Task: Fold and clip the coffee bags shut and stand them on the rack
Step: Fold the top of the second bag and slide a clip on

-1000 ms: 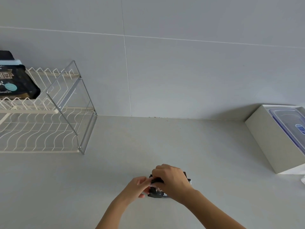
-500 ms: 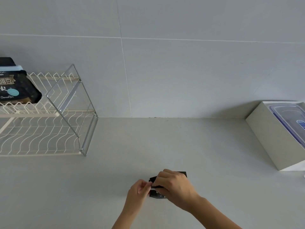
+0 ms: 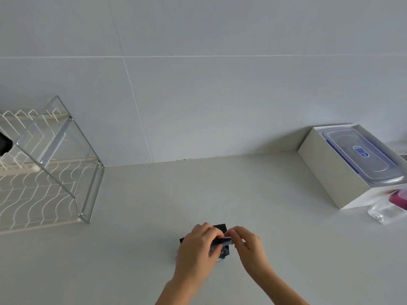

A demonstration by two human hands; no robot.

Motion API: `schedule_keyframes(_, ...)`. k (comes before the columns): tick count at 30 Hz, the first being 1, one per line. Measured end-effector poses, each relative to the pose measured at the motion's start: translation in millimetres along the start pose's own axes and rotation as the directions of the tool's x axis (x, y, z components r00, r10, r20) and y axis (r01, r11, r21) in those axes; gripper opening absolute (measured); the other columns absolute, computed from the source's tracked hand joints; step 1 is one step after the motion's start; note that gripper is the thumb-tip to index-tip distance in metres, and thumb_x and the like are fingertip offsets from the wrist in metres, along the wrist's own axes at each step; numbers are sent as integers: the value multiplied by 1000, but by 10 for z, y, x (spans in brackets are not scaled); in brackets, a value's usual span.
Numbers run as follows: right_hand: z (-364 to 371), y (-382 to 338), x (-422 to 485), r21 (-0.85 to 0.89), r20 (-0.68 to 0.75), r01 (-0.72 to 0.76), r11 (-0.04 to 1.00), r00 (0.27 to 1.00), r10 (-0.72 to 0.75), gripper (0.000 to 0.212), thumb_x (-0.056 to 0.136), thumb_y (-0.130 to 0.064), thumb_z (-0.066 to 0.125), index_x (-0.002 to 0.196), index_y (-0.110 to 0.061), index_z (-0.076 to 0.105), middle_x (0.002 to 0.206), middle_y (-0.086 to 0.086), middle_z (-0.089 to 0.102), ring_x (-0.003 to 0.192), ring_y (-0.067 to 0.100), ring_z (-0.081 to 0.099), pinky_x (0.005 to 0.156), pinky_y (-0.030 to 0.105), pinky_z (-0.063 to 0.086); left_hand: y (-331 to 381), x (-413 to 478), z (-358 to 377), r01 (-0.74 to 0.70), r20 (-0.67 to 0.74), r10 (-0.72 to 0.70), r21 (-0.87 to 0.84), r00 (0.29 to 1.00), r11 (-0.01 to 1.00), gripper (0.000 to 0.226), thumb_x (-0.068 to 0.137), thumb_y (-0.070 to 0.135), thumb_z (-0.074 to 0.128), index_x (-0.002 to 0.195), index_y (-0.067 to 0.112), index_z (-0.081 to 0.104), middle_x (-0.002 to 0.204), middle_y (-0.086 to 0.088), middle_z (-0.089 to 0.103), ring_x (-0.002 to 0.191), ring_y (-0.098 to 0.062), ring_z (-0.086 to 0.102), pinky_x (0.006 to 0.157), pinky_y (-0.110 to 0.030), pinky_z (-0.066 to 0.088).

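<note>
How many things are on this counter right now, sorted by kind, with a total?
Coffee bags: 2, one in both hands, one barely showing on the rack
Dish racks: 1
White boxes: 1
Lidded plastic containers: 1, in the box
Clear items at the right edge, unidentifiable: 1
Total: 6

Pale grey tiled wall [image 3: 220, 95] with thin grout lines, meeting a plain off-white surface [image 3: 198, 194] along a straight seam. Soft, even light, faint shadows. White box [image 3: 326, 172] holding a lidded plastic container [image 3: 361, 157] at right.
</note>
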State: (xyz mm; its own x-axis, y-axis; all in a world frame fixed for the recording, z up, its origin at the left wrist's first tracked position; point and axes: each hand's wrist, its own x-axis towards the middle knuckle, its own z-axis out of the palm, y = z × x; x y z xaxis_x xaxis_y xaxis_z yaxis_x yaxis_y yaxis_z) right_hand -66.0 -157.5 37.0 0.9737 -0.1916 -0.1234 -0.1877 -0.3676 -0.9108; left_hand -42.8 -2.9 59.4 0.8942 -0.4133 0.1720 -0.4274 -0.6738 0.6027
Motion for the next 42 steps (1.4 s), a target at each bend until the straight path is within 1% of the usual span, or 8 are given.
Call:
schedule_keyframes(7, 147, -92, 5, 107, -32, -10, 994, 999, 14, 36, 95, -11, 47, 63, -24, 56, 64, -8, 51, 59, 2, 45, 56, 13, 37, -1, 22, -41, 47, -78, -47, 1, 996, 999, 10, 78, 35, 64, 87, 32, 59, 87, 15, 58, 85, -1, 52, 65, -18, 41)
schedule_keyframes(12, 104, -79, 47, 74, 27, 11, 997, 1000, -14, 23, 96, -12, 47, 79, -15, 61, 86, 3, 58, 79, 8, 53, 68, 13, 42, 26, 17, 9, 70, -95, -67, 25, 993, 997, 14, 73, 22, 73, 74, 28, 60, 75, 14, 57, 74, -7, 55, 67, -22, 36)
schedule_keyframes(22, 75, 189, 93, -464, 152, 304, 832, 953, -263, 22, 96, -23, 32, 90, -32, 51, 123, -19, 49, 126, -2, 32, 102, 24, 26, -26, -94, 50, -12, -166, 1, -66, 986, 998, 18, 71, 25, 70, 64, 24, 54, 66, 11, 53, 65, 0, 47, 53, -10, 33)
schedule_keyframes(28, 71, 126, 158, -330, 142, 166, 929, 982, -126, 16, 96, -22, 44, 89, -29, 56, 102, -23, 52, 104, 1, 47, 89, 27, 37, -101, 10, -22, 22, -85, -28, -69, 996, 997, 12, 72, 27, 71, 72, 26, 59, 72, 13, 58, 72, 0, 52, 55, -19, 45)
schedule_keyframes(34, 67, 141, -47, 76, 103, -122, 990, 988, 114, 21, 100, -20, 39, 88, -23, 56, 87, -6, 65, 81, 9, 64, 65, 12, 47, -263, -67, -135, 92, -104, -102, -99, 989, 991, 21, 71, 42, 68, 88, 35, 59, 87, 23, 58, 86, 6, 54, 73, -13, 44)
schedule_keyframes(37, 62, 202, -164, 96, 205, -171, 981, 967, 148, 17, 99, -26, 41, 102, -35, 56, 99, -14, 68, 90, 0, 65, 68, 12, 49, -497, -248, -142, 370, -96, -435, -383, 896, 847, 43, 74, 31, 74, 108, 25, 49, 105, 14, 58, 96, 1, 56, 75, -14, 42)
schedule_keyframes(39, 100, 161, -199, 110, 285, -196, 974, 945, 158, 25, 95, -25, 50, 116, -39, 46, 112, -18, 62, 92, 1, 66, 66, 15, 52, -569, -315, -101, 577, 87, -664, -587, 742, 568, 41, 82, 25, 66, 111, 14, 39, 113, -4, 55, 90, -10, 57, 73, -21, 43)
schedule_keyframes(42, 214, 18, -173, 62, 278, -209, 976, 943, 184, 42, 86, -29, 60, 119, -44, 39, 119, -14, 56, 95, 11, 67, 67, 32, 57, -531, -388, 6, 615, 248, -648, -661, 720, 430, 33, 89, 18, 58, 110, 12, 34, 121, -13, 48, 91, -11, 54, 78, -26, 44)
